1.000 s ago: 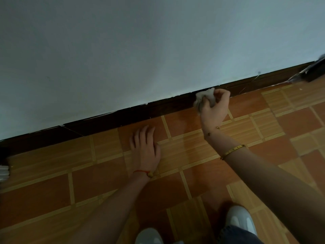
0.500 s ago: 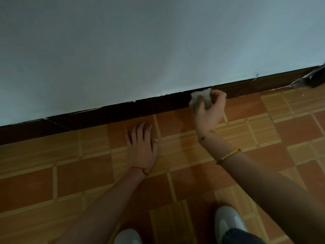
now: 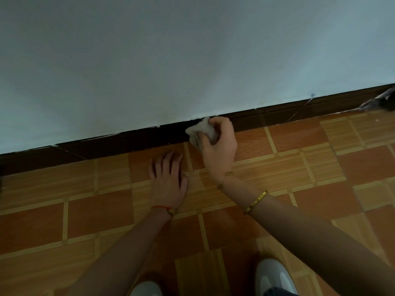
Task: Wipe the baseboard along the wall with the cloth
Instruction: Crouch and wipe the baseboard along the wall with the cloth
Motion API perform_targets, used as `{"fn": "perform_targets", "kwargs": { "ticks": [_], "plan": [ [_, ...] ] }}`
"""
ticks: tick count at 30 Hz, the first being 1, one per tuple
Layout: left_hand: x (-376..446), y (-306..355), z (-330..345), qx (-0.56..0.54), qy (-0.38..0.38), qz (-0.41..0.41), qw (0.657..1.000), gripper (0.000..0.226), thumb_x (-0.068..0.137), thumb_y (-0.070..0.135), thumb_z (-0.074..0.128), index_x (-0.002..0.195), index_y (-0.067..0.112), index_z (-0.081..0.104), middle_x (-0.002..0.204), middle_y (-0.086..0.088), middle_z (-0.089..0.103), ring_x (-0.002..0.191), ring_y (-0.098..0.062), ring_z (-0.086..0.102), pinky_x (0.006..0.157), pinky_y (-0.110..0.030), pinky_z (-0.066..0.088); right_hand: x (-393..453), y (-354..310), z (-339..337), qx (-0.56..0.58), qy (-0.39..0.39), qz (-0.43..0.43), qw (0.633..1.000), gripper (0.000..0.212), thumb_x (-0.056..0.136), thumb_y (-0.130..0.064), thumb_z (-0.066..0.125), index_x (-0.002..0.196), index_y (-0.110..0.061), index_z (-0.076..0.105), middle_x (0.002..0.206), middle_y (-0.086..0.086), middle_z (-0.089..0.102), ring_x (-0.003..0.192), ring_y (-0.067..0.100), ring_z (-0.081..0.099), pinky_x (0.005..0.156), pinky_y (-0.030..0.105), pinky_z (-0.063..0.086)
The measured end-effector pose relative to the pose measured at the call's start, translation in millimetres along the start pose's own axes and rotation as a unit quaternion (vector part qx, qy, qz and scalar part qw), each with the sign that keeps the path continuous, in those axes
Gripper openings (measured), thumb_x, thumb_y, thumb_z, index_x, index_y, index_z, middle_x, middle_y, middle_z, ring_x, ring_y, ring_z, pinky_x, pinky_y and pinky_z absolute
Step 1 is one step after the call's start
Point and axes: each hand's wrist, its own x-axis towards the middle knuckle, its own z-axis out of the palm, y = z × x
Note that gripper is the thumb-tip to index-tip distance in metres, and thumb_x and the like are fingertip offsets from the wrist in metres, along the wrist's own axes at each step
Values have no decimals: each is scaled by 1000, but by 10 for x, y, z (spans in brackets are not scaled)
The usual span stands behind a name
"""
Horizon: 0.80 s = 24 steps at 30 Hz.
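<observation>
A dark brown baseboard (image 3: 119,144) runs along the foot of the pale wall (image 3: 171,60), rising from lower left to upper right. My right hand (image 3: 220,146) is closed around a crumpled white cloth (image 3: 201,130) and presses it against the baseboard near the middle of the view. My left hand (image 3: 168,180) lies flat on the floor tiles just below the baseboard, fingers spread and holding nothing.
The floor is orange and tan tile (image 3: 299,167) with striped joints. A dark object with a pale streaked part (image 3: 382,101) sits against the baseboard at the far right edge. My two white shoes (image 3: 275,276) show at the bottom.
My right hand has slid the cloth leftward along the baseboard, closer to my left hand. My left hand stays planted on the same tile. The view has shifted slightly.
</observation>
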Motion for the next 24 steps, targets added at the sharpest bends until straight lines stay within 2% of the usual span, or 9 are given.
{"fn": "perform_targets", "kwargs": {
  "ticks": [5, 8, 10, 12, 16, 19, 21, 24],
  "plan": [
    [-5, -2, 22, -8, 8, -1, 1000, 50, 92, 29, 44, 139, 13, 53, 144, -11, 50, 135, -33, 42, 118, -62, 21, 220, 275, -328, -56, 104, 63, 991, 33, 82, -5, 70, 110, -11, 56, 110, 2, 58, 101, 10, 58, 86, 25, 53],
    [-1, -6, 23, -8, 9, 1, 1000, 51, 92, 29, 45, 139, 13, 53, 144, -11, 49, 135, -34, 42, 118, -61, 21, 307, 396, -446, -59, 126, 67, 988, 32, 83, -5, 69, 111, -9, 54, 110, 5, 58, 102, 12, 58, 86, 21, 52],
    [-2, -2, 20, -9, 6, 1, 1000, 51, 92, 29, 44, 140, 13, 53, 144, -11, 49, 136, -33, 42, 119, -60, 20, 275, 389, -393, -61, 122, 61, 989, 33, 82, -2, 69, 110, -7, 54, 111, 6, 56, 102, 12, 57, 85, 13, 48],
    [-6, 1, 19, -7, 5, -1, 1000, 50, 93, 29, 44, 140, 14, 53, 144, -10, 49, 136, -32, 42, 120, -59, 18, 200, 362, -275, -65, 100, 62, 991, 35, 79, 2, 70, 108, -8, 54, 110, 5, 55, 101, 10, 54, 85, 13, 47],
    [-6, 4, 20, -6, 5, -2, 1000, 51, 92, 30, 43, 139, 13, 53, 144, -11, 49, 135, -32, 41, 120, -60, 19, 31, 406, -16, -87, -7, 53, 995, 38, 73, 7, 71, 101, -11, 52, 106, 1, 52, 100, 13, 53, 83, 21, 48],
    [-8, -4, 15, -11, -1, 0, 1000, 51, 93, 30, 44, 140, 14, 51, 144, -11, 47, 135, -32, 39, 118, -61, 20, -36, 447, 62, -90, -65, 45, 993, 38, 72, 9, 68, 100, -11, 52, 104, -1, 49, 99, 13, 52, 81, 11, 39],
    [-9, -6, 11, -10, 0, 0, 1000, 51, 93, 30, 44, 140, 14, 51, 144, -11, 48, 135, -32, 40, 119, -60, 20, -26, 480, 24, -91, -63, 40, 993, 38, 72, 11, 67, 101, -10, 54, 104, -2, 49, 98, 14, 52, 80, 7, 36],
    [-9, 3, 8, -17, 7, 2, 1000, 51, 92, 29, 44, 140, 14, 52, 144, -11, 48, 135, -32, 42, 119, -59, 19, 85, 568, -160, -106, 10, 67, 992, 37, 71, 10, 65, 101, -8, 54, 104, 2, 52, 98, 17, 53, 80, 17, 40]
  ]
}}
